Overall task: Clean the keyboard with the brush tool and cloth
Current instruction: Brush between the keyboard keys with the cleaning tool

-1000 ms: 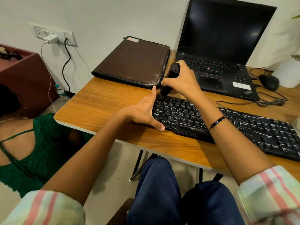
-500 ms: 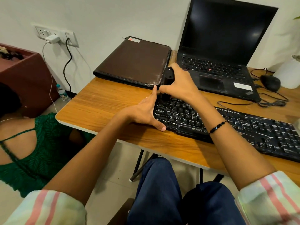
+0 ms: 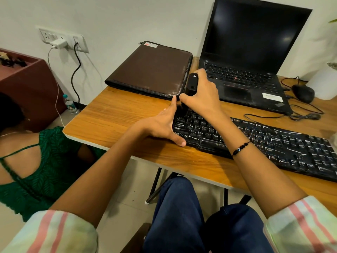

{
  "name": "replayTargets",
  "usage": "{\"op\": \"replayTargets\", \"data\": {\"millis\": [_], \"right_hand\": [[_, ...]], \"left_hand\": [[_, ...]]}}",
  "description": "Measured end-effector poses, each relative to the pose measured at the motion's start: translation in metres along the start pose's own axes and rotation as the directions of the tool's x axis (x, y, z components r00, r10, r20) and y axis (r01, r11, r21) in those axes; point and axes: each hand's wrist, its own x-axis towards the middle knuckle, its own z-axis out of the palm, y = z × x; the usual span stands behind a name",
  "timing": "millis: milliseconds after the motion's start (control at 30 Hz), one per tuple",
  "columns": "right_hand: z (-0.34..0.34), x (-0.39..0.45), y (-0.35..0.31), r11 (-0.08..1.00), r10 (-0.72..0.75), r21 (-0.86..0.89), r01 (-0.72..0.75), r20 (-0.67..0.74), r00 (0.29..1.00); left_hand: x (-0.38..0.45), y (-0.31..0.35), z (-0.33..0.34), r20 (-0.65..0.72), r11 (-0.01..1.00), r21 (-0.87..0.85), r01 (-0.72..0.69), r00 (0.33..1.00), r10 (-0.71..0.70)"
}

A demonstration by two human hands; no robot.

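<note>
From the head camera, the long black wired keyboard (image 3: pixel 255 141) is lying slantwise across the orange wood-grain table (image 3: pixel 116 114), its left end near the middle and its right end running off to the right. The right hand (image 3: pixel 200 95) is wrapping curled fingers around the black stubby-handled brush tool (image 3: pixel 191 84), holding it nearly upright with the working end pointing down at the keyboard's far left corner — a stance that, as I judge it, is letting the bristles reach into the gaps between the top-row keys. The bristles themselves are hidden behind the hands.

The left hand (image 3: pixel 164 125) is holding nothing; its fingers are lying straight along the keyboard's left edge and the thumb is pressing on the near front edge, probably bracing the board so it is not sliding under the strokes.

No cloth is showing, so the wiping step is likely not yet done.

On the far side, a brown leather zip folder (image 3: pixel 151 70) is lying at the left, beside an open black laptop (image 3: pixel 246 70) with a dark screen — both sitting clear of the working area.
</note>
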Motion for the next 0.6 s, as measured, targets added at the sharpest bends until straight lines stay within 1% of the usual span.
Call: {"op": "replayTargets", "data": {"millis": [33,67,167,200,300,400,500,600], "right_hand": [[0.002,-0.001,0.001,0.998,0.020,0.057,-0.019,-0.019,1.000],[0.002,-0.002,0.002,0.994,0.043,0.097,-0.043,-0.001,0.999],[-0.004,0.000,-0.001,0.990,0.071,0.108,-0.088,0.148,0.986],[-0.006,0.002,-0.002,0.987,0.074,0.127,-0.096,0.168,0.983],[-0.007,0.003,-0.003,0.992,0.049,0.112,-0.066,0.143,0.989],[-0.009,0.003,-0.005,0.993,0.053,0.096,-0.075,0.212,0.976],[-0.013,0.003,-0.003,0.988,0.035,0.143,-0.062,0.183,0.983],[-0.016,0.003,-0.004,0.997,-0.012,0.077,-0.007,0.244,0.970]], "left_hand": [[0.000,0.000,0.000,0.006,1.000,0.009,0.002,1.000,-0.002],[0.000,0.000,0.000,0.010,1.000,0.014,0.003,1.000,-0.003],[0.002,-0.002,-0.001,0.005,1.000,-0.003,0.005,1.000,-0.005],[0.002,-0.003,-0.001,0.004,1.000,-0.010,0.007,1.000,-0.007],[0.001,-0.001,0.000,0.012,0.999,-0.035,0.020,1.000,-0.020],[0.002,-0.002,-0.001,0.007,0.999,-0.035,0.026,1.000,-0.025],[0.002,-0.003,-0.001,0.020,0.999,-0.037,0.034,0.999,-0.033],[0.000,-0.002,-0.001,0.035,0.997,-0.049,0.053,0.998,-0.051]]}}
